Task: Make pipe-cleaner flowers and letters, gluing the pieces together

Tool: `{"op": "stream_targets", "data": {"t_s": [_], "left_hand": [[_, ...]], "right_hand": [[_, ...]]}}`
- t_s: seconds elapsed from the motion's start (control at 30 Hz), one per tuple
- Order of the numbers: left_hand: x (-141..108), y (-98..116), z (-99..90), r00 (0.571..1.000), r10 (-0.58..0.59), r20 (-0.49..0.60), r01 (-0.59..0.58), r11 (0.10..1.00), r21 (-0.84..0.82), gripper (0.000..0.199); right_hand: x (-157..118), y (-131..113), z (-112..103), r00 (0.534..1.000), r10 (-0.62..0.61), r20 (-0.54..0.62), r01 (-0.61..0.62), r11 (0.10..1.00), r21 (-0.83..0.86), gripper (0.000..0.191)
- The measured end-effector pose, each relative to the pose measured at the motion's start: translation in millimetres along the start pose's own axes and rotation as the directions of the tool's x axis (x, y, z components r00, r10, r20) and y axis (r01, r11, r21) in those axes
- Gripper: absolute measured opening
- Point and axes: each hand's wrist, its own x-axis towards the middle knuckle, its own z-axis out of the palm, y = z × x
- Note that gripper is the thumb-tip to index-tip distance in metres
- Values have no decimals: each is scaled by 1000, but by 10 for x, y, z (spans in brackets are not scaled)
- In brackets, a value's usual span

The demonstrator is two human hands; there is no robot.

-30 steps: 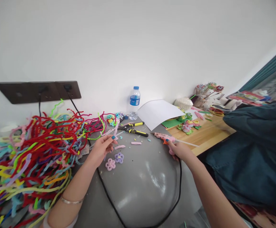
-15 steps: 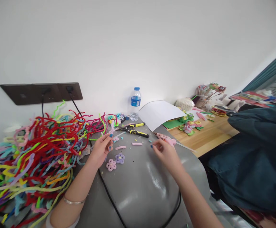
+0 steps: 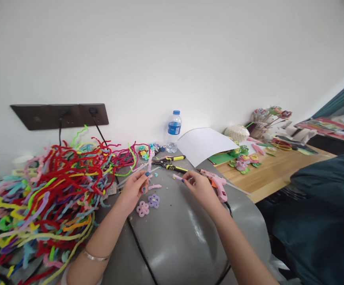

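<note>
The short pink piece [image 3: 177, 177] is at the grey table [image 3: 178, 237], its end pinched by the right hand [image 3: 200, 188]. The left hand [image 3: 134, 189] grips a fuzzy pink strip [image 3: 150, 161]. Beyond stand a bottle [image 3: 174, 132] and the white wall [image 3: 166, 59].

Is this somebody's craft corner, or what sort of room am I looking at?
It looks like a craft table, at home or in a small studio: a heap of colorful fuzzy stems, a pink glue gun and two small fuzzy flowers suggest it.
</note>
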Motion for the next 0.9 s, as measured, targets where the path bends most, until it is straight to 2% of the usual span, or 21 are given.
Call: {"op": "stream_targets", "data": {"t_s": [0.07,0.1,0.2,0.3,0.47,0.63,0.9], "left_hand": [[-18,-7,32,1000,-8,8,8,999,32,38],[-27,-10,48,1000,-10,14,10,999,51,37],[-50,-18,87,1000,-20,23,17,995,102,33],[-60,-29,102,999,-34,21,30,989,148,31],[-58,-44,101,997,-31,73,15,979,203,34],[-51,-56,94,995,-42,89,22,977,213,39],[-72,-35,97,995,-39,95,17,975,223,38]], "right_hand": [[8,-60,-104,999,8,-31,-5,996,91,12],[15,-96,-150,998,7,-55,4,981,194,13],[43,-220,-241,995,-4,-102,56,856,513,16],[73,-350,-252,997,-32,-66,68,744,664,20],[129,-488,-173,993,-114,-35,103,670,735,24],[184,-493,-107,993,-121,-4,80,629,773,24],[181,-488,-90,992,-124,-3,82,632,771,25]]}}
